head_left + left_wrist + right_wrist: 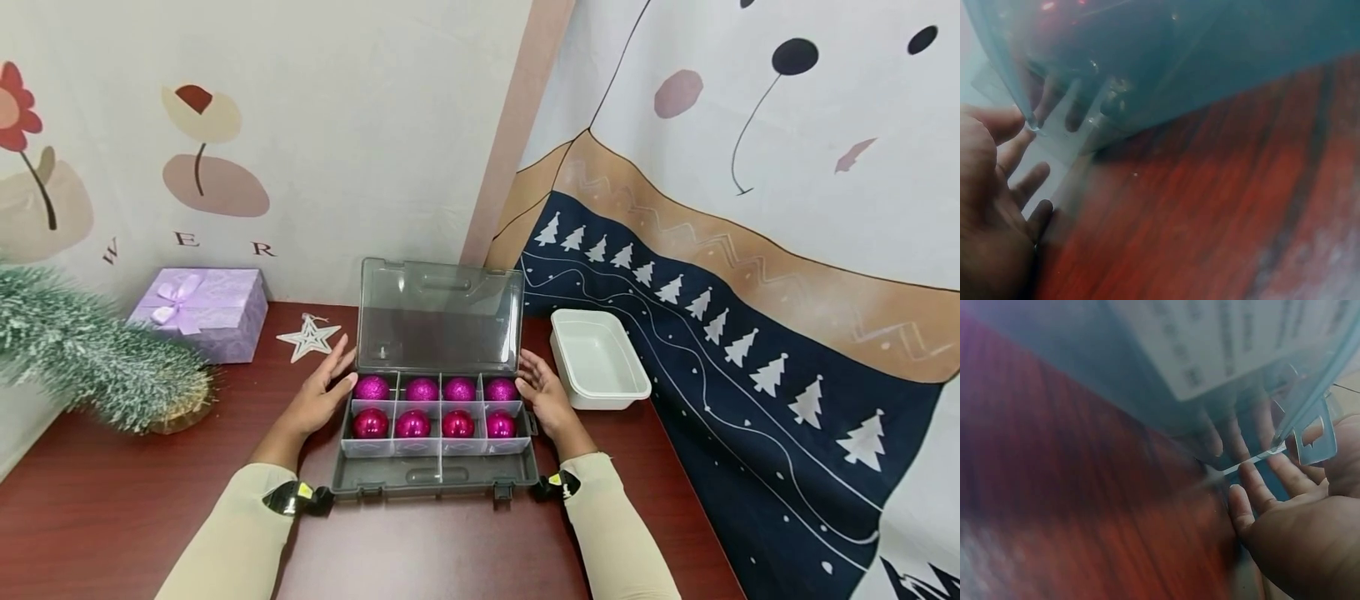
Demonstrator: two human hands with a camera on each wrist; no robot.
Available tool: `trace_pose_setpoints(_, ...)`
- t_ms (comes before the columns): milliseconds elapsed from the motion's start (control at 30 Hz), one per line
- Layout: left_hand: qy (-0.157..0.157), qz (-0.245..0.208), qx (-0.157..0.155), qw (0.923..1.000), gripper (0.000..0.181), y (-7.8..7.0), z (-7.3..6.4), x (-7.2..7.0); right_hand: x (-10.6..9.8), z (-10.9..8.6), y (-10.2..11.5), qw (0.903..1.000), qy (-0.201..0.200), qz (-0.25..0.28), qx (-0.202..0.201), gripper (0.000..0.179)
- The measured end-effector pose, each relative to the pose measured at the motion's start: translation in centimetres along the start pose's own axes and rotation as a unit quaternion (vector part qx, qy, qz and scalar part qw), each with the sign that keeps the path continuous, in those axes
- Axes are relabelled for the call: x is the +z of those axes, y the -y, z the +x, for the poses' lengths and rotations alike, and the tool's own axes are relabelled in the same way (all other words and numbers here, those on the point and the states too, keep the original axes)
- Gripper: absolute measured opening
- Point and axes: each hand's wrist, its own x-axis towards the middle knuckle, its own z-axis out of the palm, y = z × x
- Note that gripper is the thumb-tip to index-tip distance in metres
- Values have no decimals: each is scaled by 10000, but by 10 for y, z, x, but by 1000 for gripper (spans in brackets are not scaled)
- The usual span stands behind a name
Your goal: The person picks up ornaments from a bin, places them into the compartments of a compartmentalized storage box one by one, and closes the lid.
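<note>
A clear grey compartment box lies on the table with its lid raised at the back. Several magenta Christmas balls stand in two rows inside: glittery balls behind, shiny balls in front. My left hand is at the box's left side near the hinge, thumb at the rim and fingers extended past it. On the opposite side my right hand has its thumb at the rim, fingers stretched along the outside. Both wrist views show fingers spread close to the box wall.
A white plastic tub stands to the right, near the table edge. Behind on the left are a white star ornament and a purple gift box. A frosted small Christmas tree leans in from the left.
</note>
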Motion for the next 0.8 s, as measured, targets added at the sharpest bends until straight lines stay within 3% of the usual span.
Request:
trace_pose_setpoints(400, -417, 215, 69, 9989, 71, -8, 1, 3, -2, -3, 3, 9994, -274, -216, -36, 65)
trace_pose_setpoints(633, -873, 254, 209, 9956, 63, -9, 14, 6, -1, 9, 3, 9991, -377, -203, 3, 67)
trace_pose_setpoints(800, -1009, 54, -146, 9948, 62, -15, 22, 9, -4, 19, 4, 9989, -395, -271, -15, 65)
